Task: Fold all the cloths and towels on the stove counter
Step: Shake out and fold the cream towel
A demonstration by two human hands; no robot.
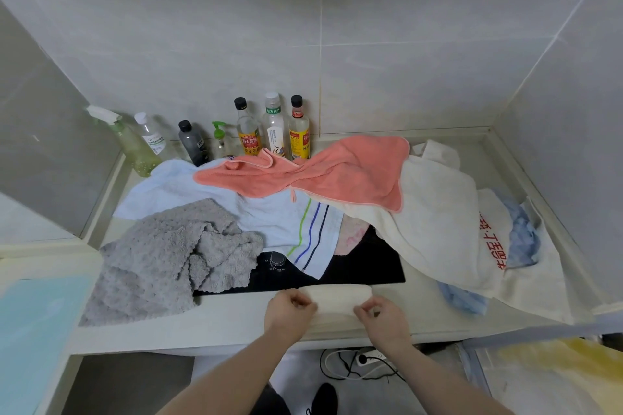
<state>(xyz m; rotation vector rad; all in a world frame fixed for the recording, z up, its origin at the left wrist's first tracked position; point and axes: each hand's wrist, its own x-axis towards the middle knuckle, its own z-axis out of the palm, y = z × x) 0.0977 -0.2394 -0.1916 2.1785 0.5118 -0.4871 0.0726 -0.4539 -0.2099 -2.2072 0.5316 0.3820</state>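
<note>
Head view: at the desk's front edge, the left hand (290,308) and right hand (381,315) each pinch an end of a small cream cloth (337,295), seemingly half-folded. It could slip off that edge if either grip loosens. The grey towel (158,259) nearby overhangs too and may snag.

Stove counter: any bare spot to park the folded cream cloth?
Bare strip along the counter's front edge, between the grey cloth and the left hand. Another bare patch at the back right corner, behind the large cream towel. Both hands grip the folded cream cloth. The middle is crowded with the pink towel and striped towel; bottles line the back.
</note>
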